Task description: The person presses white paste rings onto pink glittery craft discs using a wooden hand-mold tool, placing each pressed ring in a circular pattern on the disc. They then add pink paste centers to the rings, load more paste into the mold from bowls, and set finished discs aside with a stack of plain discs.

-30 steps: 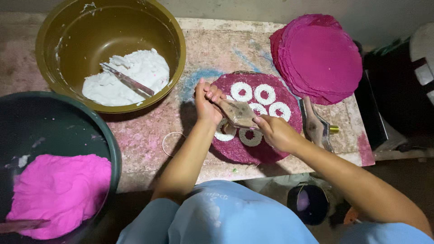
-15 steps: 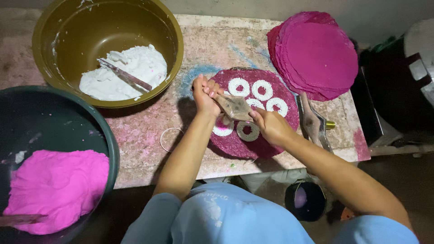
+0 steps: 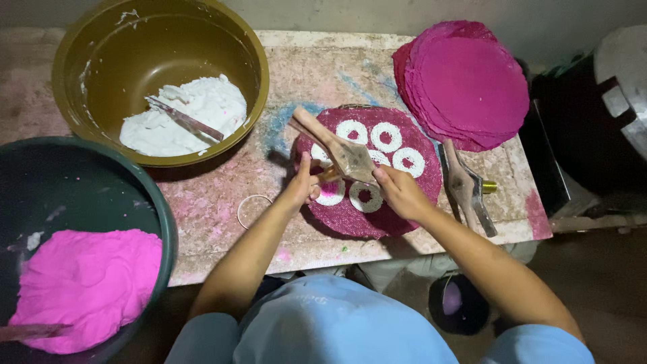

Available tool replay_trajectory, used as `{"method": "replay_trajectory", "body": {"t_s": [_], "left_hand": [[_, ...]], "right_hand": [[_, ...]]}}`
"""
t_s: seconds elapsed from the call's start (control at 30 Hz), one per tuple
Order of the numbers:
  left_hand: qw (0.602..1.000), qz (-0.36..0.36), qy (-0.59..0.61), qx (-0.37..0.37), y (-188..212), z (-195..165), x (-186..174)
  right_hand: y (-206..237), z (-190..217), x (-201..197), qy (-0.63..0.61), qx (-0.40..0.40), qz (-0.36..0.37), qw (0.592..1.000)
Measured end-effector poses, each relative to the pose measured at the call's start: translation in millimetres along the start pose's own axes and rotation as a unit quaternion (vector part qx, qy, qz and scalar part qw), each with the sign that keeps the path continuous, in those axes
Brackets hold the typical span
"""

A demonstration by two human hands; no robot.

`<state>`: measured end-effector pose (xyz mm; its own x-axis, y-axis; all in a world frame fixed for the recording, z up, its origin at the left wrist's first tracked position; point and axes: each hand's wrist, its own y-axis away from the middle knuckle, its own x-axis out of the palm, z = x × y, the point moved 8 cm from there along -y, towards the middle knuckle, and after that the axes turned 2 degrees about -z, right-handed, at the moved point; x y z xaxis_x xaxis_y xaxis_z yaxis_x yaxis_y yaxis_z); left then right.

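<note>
Head view shows a round magenta disc lying flat on the stained worktop, and I describe every place from this disc. On the disc there are white rings of paste; I count about six, but the hands cover some of them, so the number is not sure. The left hand is at the left edge of the disc, with fingers curled near a small brass-coloured piece; whether it really grips this piece I cannot tell. The right hand is over the lower middle of the disc, its fingers closed on the wide end of a flat wooden spatula, which lies slanted, with the narrow handle pointing up and left of the disc. I judge the disc thin, soft and easy to tear, and the wet rings easy to smear, so it is better taken by the bare rim or lifted from under. The spatula looks stiff and light. Up and right of the disc, very near to it, lies one stack of magenta discs. Just right of the disc lies one more wooden tool with a brass end. Up and left stands one olive bowl with white paste and a stick in it. Far left and lower is one dark green bowl with pink dough. Just left of the disc lies one thin ring.
</note>
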<state>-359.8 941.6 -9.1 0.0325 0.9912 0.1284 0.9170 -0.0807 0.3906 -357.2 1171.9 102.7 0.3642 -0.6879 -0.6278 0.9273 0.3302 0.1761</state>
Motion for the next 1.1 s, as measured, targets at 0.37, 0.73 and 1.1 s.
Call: {"method": "replay_trajectory", "body": {"t_s": [0.37, 0.73, 1.1], "left_hand": [[0.817, -0.108, -0.470, 0.317, 136, -136, -16], [0.749, 0.235, -0.492, 0.375, 299, -236, -46], [0.850, 0.068, -0.494, 0.168, 405, -188, -218]], "right_hand": [[16, 93, -39, -0.058, -0.158, -0.039, 0.985], [101, 391, 22, 0.180, -0.770, 0.116, 0.601], [72, 427, 201, 0.019, -0.549, 0.577, 0.604]]}}
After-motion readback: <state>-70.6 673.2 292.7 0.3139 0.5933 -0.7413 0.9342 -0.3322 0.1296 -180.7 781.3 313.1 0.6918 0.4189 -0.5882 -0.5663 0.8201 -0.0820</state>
